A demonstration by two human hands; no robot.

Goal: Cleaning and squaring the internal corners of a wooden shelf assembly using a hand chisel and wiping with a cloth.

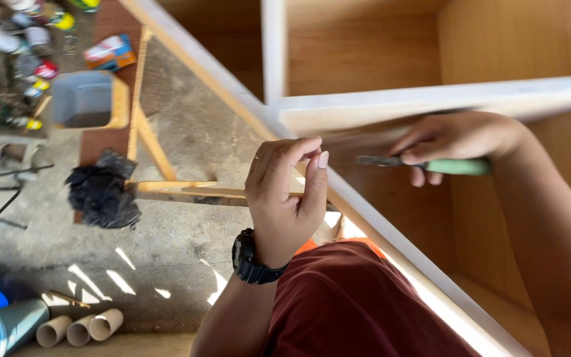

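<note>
- Concrete workshop floor (180,244) lies below a wooden cabinet (365,59) with pale edges.
- Right hand (454,142) is clenched on a green-handled tool (431,163) – working under the shelf edge (431,99), I judge.
- Left hand (285,192) pinches something too small to identify, beside the tool tip; next it must be placed precisely.

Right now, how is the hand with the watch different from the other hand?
The left hand holds no tool; its fingers curl together in front of the white cabinet edge. The right hand grips a green-handled tool and reaches inside the wooden cabinet. The left hand has a black watch on its wrist and a ring; the right wrist looks bare. Both hands are bare and close to the white edge.
</note>
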